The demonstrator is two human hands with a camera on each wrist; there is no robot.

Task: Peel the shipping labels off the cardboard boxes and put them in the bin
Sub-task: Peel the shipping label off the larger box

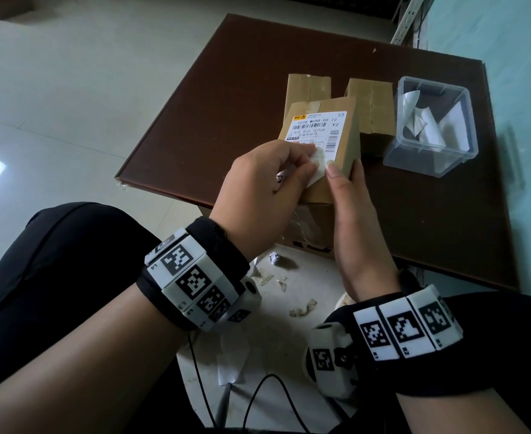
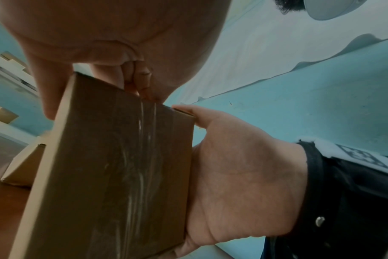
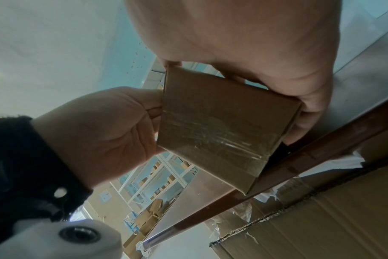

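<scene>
Left hand is pinching the label corner; right hand is gripping the box (its fingers hidden behind).

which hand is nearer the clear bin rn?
Right. The right hand grips the labelled box on the side facing the clear bin; the left hand pinches the label farther away.
</scene>
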